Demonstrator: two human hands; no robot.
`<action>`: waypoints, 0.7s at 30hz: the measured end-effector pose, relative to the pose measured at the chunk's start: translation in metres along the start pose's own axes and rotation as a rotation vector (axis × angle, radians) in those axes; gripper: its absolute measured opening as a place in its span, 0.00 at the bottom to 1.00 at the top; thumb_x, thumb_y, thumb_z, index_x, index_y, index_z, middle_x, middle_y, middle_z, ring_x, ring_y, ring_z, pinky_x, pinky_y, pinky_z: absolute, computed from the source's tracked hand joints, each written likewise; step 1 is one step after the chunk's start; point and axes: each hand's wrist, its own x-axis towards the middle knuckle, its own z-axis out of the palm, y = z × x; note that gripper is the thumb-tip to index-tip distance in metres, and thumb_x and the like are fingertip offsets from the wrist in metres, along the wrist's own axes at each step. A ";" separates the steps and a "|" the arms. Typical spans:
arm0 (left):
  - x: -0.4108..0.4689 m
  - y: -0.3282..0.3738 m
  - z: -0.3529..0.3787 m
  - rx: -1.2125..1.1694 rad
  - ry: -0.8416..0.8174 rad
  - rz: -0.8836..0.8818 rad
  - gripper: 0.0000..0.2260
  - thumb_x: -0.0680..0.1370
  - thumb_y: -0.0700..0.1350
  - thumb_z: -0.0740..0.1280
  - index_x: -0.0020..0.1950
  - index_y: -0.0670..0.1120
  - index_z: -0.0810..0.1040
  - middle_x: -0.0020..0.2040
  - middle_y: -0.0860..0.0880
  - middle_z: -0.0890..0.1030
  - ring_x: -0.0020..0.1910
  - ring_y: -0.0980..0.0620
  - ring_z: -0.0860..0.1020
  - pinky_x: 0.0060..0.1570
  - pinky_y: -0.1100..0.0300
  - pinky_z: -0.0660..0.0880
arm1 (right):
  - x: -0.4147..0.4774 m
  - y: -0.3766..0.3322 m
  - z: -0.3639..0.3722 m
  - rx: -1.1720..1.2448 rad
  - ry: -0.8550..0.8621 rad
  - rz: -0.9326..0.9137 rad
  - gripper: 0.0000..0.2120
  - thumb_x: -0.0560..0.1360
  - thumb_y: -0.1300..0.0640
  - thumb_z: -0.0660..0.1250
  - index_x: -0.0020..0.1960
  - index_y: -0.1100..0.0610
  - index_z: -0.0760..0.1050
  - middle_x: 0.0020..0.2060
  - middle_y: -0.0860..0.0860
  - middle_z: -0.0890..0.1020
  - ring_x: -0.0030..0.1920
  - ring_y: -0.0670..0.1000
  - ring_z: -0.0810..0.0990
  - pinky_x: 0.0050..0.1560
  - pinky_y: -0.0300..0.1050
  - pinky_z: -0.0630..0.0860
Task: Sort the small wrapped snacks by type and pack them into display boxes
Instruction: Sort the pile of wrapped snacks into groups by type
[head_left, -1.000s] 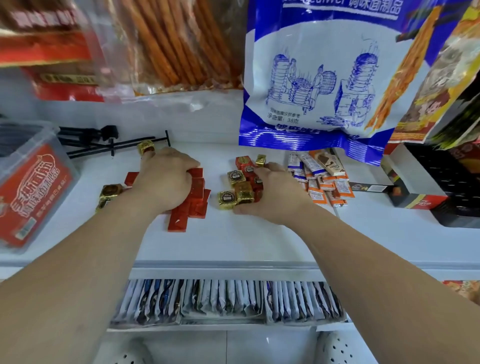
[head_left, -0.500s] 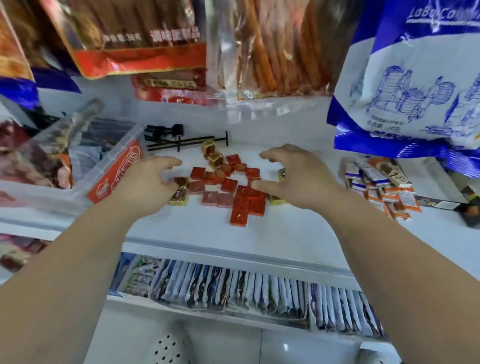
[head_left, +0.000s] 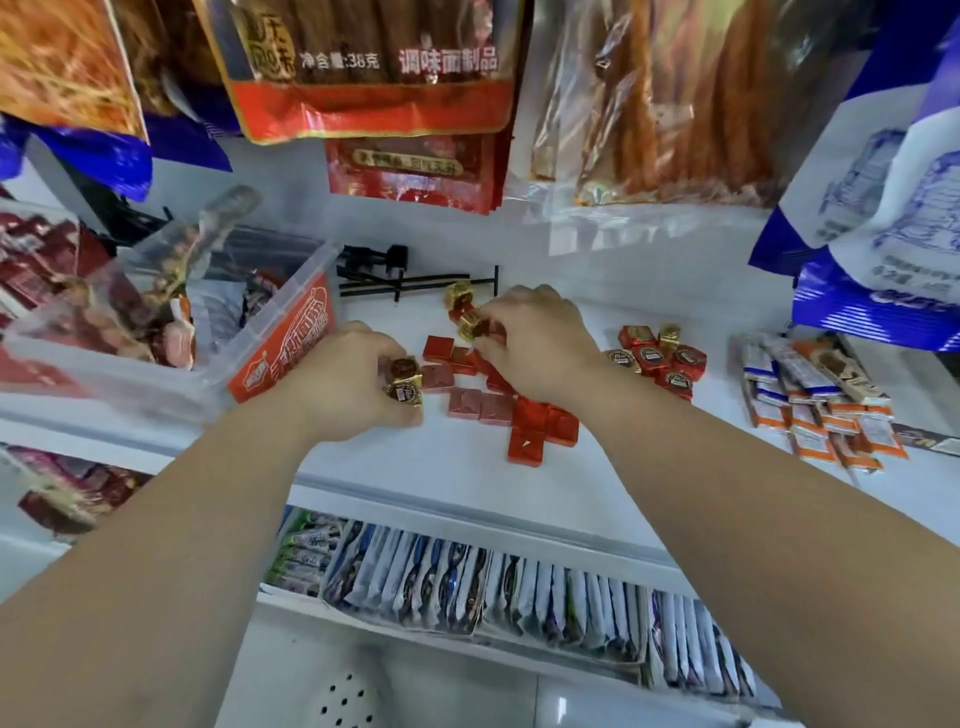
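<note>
Picking gold cubes out of red squares mid-frame: L hand curled round two, R hand pinching one, so lift straight up w/o dragging reds along.

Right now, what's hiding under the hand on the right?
Flat red squares peek out from beneath the right hand, lying on the white shelf, and its fingers pinch a gold-wrapped snack. Whatever sits directly under the palm is covered.

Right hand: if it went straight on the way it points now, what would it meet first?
Probably the loose gold-foil wrapped snack just beyond the right hand, then the black metal hooks lying behind it; depth is unclear.
</note>
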 end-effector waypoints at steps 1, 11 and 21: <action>0.000 0.001 0.001 -0.005 0.011 -0.005 0.23 0.62 0.55 0.81 0.53 0.51 0.81 0.47 0.51 0.74 0.45 0.51 0.76 0.44 0.59 0.72 | 0.006 0.000 0.002 -0.003 0.004 0.041 0.18 0.78 0.42 0.62 0.63 0.50 0.77 0.56 0.53 0.79 0.58 0.59 0.73 0.55 0.50 0.71; 0.008 0.013 -0.003 -0.100 0.113 -0.089 0.19 0.62 0.49 0.79 0.51 0.49 0.81 0.40 0.54 0.80 0.39 0.54 0.79 0.38 0.57 0.80 | 0.034 -0.011 0.012 0.193 0.118 0.208 0.14 0.72 0.43 0.68 0.52 0.49 0.81 0.46 0.51 0.83 0.52 0.56 0.77 0.46 0.47 0.74; 0.008 0.084 0.011 -0.253 0.183 0.045 0.21 0.63 0.49 0.80 0.54 0.51 0.81 0.38 0.59 0.78 0.38 0.58 0.77 0.38 0.62 0.73 | -0.083 0.079 -0.039 0.478 0.231 0.344 0.22 0.73 0.51 0.73 0.65 0.47 0.73 0.51 0.47 0.79 0.47 0.46 0.81 0.51 0.38 0.78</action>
